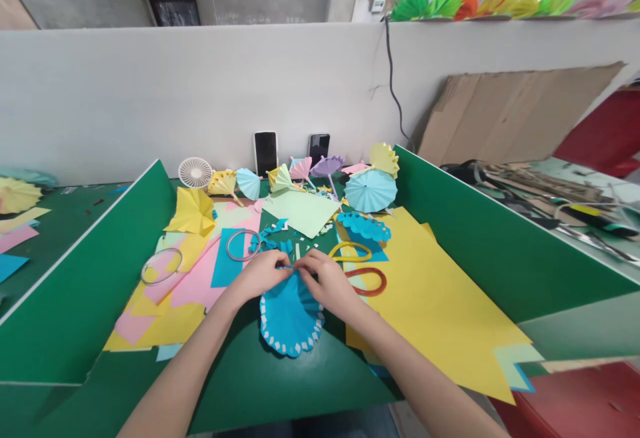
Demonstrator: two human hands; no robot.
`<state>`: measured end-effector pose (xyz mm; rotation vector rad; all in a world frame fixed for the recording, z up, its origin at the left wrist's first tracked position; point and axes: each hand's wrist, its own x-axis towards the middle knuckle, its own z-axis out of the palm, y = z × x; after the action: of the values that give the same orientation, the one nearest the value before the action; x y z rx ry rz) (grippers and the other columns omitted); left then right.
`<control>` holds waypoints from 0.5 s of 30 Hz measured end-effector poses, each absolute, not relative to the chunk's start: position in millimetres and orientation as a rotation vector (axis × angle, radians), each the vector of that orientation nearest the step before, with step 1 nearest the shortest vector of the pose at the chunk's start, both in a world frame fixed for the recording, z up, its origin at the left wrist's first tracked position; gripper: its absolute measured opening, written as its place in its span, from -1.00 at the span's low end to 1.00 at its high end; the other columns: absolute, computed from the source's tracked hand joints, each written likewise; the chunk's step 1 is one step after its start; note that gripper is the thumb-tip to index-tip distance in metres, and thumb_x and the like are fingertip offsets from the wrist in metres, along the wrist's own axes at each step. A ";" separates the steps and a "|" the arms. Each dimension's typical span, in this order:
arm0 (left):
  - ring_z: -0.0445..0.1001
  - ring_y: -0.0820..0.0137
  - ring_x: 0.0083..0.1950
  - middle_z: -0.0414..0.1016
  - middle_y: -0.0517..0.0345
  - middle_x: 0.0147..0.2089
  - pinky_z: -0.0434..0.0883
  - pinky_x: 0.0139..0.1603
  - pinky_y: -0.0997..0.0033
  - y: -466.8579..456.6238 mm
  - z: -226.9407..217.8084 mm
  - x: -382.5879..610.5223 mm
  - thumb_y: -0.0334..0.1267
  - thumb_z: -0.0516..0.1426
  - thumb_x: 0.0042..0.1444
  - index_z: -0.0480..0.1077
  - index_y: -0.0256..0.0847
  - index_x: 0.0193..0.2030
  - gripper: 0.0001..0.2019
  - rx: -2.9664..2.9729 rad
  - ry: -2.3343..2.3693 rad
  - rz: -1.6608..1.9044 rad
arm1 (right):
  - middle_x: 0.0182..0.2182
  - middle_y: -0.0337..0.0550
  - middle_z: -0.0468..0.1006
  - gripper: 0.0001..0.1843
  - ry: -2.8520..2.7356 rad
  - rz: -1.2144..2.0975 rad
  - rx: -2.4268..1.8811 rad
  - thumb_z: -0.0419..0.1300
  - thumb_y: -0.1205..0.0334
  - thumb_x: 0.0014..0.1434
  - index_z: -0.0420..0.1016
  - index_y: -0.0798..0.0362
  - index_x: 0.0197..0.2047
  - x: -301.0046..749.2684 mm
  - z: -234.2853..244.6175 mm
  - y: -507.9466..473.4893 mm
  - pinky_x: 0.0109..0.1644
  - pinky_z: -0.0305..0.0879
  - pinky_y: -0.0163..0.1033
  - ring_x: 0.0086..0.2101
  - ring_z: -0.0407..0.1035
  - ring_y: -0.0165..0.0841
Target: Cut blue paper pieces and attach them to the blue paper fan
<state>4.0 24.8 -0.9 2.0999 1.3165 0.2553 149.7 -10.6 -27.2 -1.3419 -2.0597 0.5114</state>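
Observation:
A pleated blue paper piece (291, 318) with a scalloped, white-dotted border lies in front of me on the green table. My left hand (264, 271) pinches its far edge, thumb and fingers together. Right beside it, my right hand (324, 281) grips the same edge with bent fingers. Both fingertips nearly meet there, and they hide the part of the paper between them. Close to my right hand lie scissors with a yellow handle loop (350, 251) and a red handle loop (369, 282); their blades are not visible. Another scalloped blue paper (364, 227) rests beyond.
Yellow sheets (425, 305) cover the right side; pink sheets (200, 281) and other coloured ones lie left. Two bangle-like rings (243, 245) rest there. Small paper umbrellas (371, 190), a white fan (195, 173) and two phones (266, 153) line the back. Green dividers (500, 238) flank the table.

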 end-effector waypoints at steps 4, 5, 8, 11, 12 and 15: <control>0.28 0.44 -0.40 0.35 0.20 -0.47 0.16 -0.41 0.50 24.1 2.6 2.7 -0.28 0.00 -0.12 0.30 -0.26 -0.52 -0.88 2.081 1.308 0.215 | -0.38 -0.10 0.38 -0.77 -1.963 0.471 -1.469 -0.06 0.39 0.05 0.39 0.12 -0.29 152.3 -26.1 -7.4 -0.32 0.18 -0.32 -0.39 0.28 -0.39; 0.27 0.46 -0.42 0.33 0.22 -0.50 0.15 -0.44 0.51 23.8 3.1 2.3 -0.29 0.00 -0.13 0.29 -0.26 -0.54 -0.89 2.066 1.312 0.192 | -0.37 -0.08 0.38 -0.76 -1.940 0.429 -1.526 -0.07 0.40 0.06 0.38 0.14 -0.26 154.1 -25.9 -5.9 -0.30 0.18 -0.30 -0.37 0.28 -0.37; 0.23 0.49 -0.49 0.27 0.26 -0.57 0.09 -0.53 0.53 23.5 2.4 0.5 -0.31 0.00 -0.16 0.27 -0.26 -0.56 -0.91 2.031 1.315 0.124 | -0.36 -0.06 0.38 -0.74 -1.981 0.405 -1.666 -0.09 0.42 0.07 0.40 0.16 -0.28 159.8 -25.9 -2.6 -0.29 0.17 -0.29 -0.36 0.29 -0.35; 0.21 0.51 -0.52 0.24 0.29 -0.59 0.07 -0.56 0.55 23.7 0.2 -1.2 -0.31 -0.01 -0.17 0.26 -0.26 -0.55 -0.91 2.015 1.280 0.085 | -0.37 -0.08 0.37 -0.73 -2.107 0.455 -1.691 -0.06 0.40 0.08 0.43 0.12 -0.24 161.5 -26.5 -2.5 -0.31 0.16 -0.31 -0.36 0.29 -0.35; 0.21 0.52 -0.52 0.24 0.29 -0.58 0.08 -0.56 0.55 23.8 -0.3 -1.6 -0.30 -0.01 -0.16 0.26 -0.26 -0.55 -0.91 2.010 1.266 0.084 | -0.37 -0.08 0.37 -0.72 -2.140 0.456 -1.685 -0.06 0.39 0.09 0.43 0.11 -0.22 161.1 -26.6 -3.0 -0.30 0.16 -0.32 -0.35 0.29 -0.35; 0.22 0.51 -0.50 0.24 0.27 -0.58 0.10 -0.54 0.56 24.0 -0.7 -1.9 -0.28 -0.02 -0.14 0.25 -0.27 -0.56 -0.89 2.007 1.245 0.099 | -0.36 -0.07 0.37 -0.71 -2.204 0.445 -1.681 -0.06 0.38 0.10 0.43 0.09 -0.19 159.1 -25.8 -4.4 -0.29 0.15 -0.32 -0.32 0.28 -0.35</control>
<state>-1.9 24.0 -0.7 2.0070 1.2452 0.0989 159.1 -4.4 -25.8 -1.6810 -2.2036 0.4455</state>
